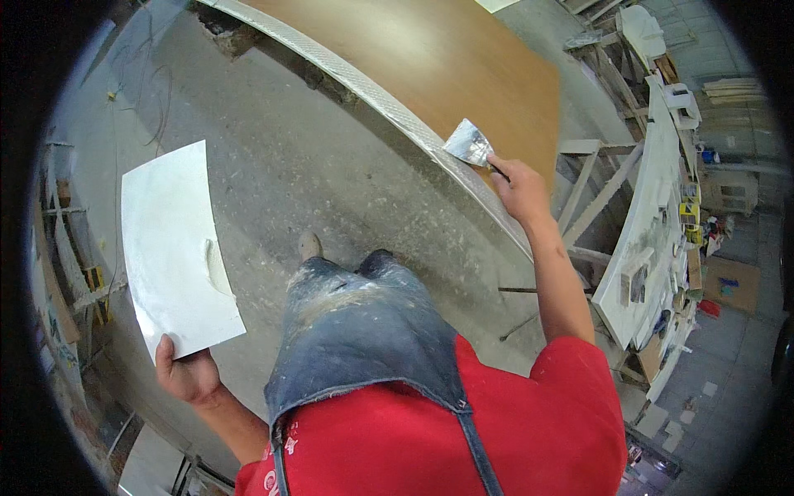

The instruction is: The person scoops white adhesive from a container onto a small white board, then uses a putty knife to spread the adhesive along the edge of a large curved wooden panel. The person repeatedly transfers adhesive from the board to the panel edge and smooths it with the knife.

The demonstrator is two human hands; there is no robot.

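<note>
The right hand (519, 188) is clamped on a putty knife (469, 143), blade on the pale edge of the brown panel (430, 58) — filling, I judge. The left hand (187, 374) grips a white board (169, 248) carrying a filler smear (217, 266). Next move likely needs a steady drag along the edge.

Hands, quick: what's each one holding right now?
Left hand: closed on the lower corner of a white board with a smear of filler.
Right hand: closed on a putty knife, blade at the brown panel's edge.
</note>
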